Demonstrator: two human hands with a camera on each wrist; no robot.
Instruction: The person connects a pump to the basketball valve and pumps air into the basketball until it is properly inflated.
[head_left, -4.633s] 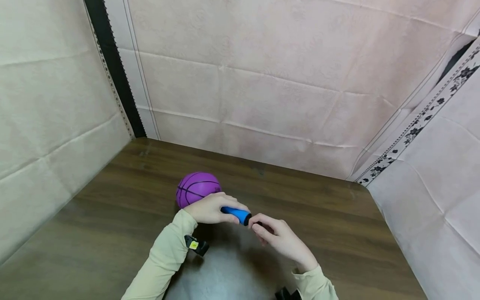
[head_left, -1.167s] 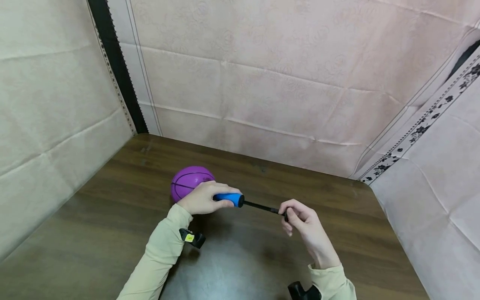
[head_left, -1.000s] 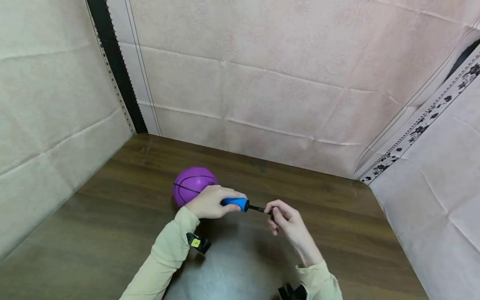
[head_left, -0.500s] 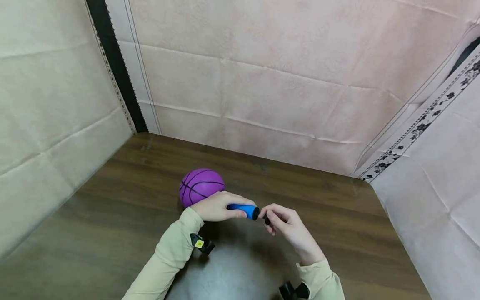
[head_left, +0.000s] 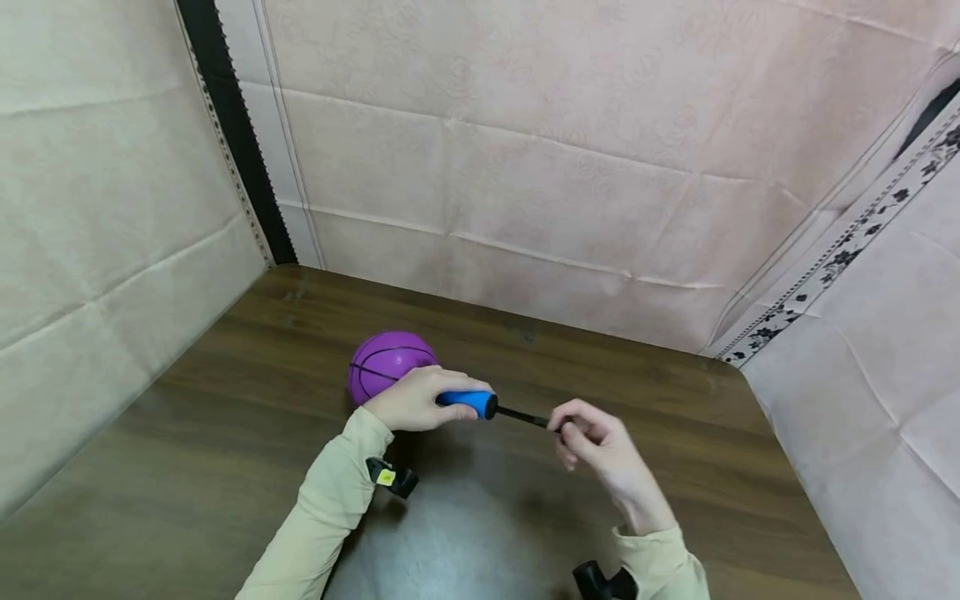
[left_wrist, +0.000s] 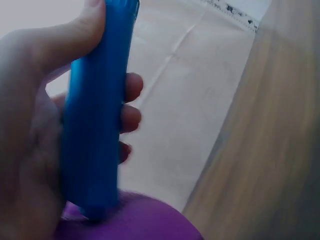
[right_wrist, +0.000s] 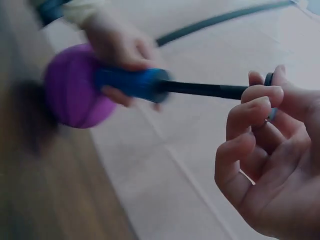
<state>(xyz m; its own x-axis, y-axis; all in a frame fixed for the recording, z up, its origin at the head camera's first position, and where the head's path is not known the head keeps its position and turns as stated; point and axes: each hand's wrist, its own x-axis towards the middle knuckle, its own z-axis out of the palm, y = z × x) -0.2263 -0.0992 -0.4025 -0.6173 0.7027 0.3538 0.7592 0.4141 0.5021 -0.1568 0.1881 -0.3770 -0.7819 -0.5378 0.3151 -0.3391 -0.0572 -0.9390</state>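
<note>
A purple basketball point(head_left: 384, 363) rests on the table, partly behind my left hand point(head_left: 417, 398). That hand grips the blue barrel of a ball pump point(head_left: 480, 403), fingers wrapped round it in the left wrist view. The barrel's end point(left_wrist: 97, 210) meets the ball's surface; a needle cannot be seen. Out of the barrel's other end a black rod point(right_wrist: 205, 90) stands drawn, pointing right. My right hand point(head_left: 609, 457) pinches the small dark handle point(right_wrist: 270, 80) at the rod's tip between thumb and fingers.
The brown wood-patterned table point(head_left: 720, 467) surrounds the hands. Pale cloth walls point(head_left: 480, 167) enclose it at the back and both sides. Black camera mounts point(head_left: 393, 477) sit on both wrists.
The rod was out, slid into the barrel half a second ago, and is now drawn out again as my right hand moved right. The ball and left hand shifted slightly left.
</note>
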